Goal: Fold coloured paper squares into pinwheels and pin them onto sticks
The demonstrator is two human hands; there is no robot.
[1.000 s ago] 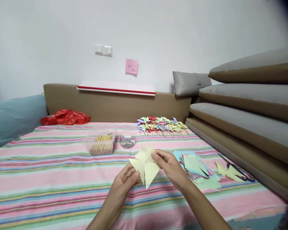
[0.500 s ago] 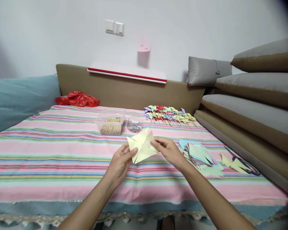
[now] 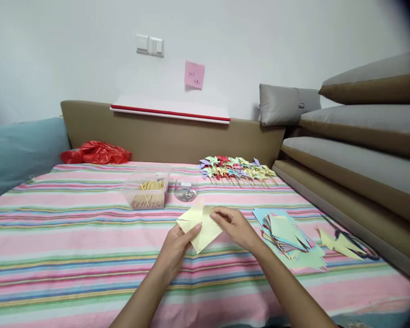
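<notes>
A pale yellow paper square (image 3: 207, 233) with slits cut in from its corners is held up above the striped cloth. My left hand (image 3: 177, 246) pinches its left side, thumb on top near the middle and fingers underneath. On the upper right edge, my right hand (image 3: 233, 225) is closed on the paper with thumb and fingers. Small dark holes show near the centre and at the lower tip. Beyond the hands stand a clear box (image 3: 127, 193) of wooden sticks (image 3: 148, 193) and a round clear container (image 3: 186, 190) of small metallic pieces.
Finished paper pinwheels (image 3: 239, 171) on sticks lie at the back right. Right of my hands are a stack of cut coloured papers (image 3: 287, 234), yellow scraps (image 3: 340, 241) and scissors (image 3: 357, 246). Stacked cushions (image 3: 355, 155) border the right; a red plastic bag (image 3: 97, 152) lies back left.
The view has tilted and shifted, so most things sit lower and farther left. Both hands still hold the yellow paper; my left thumb now lies closer to its centre.
</notes>
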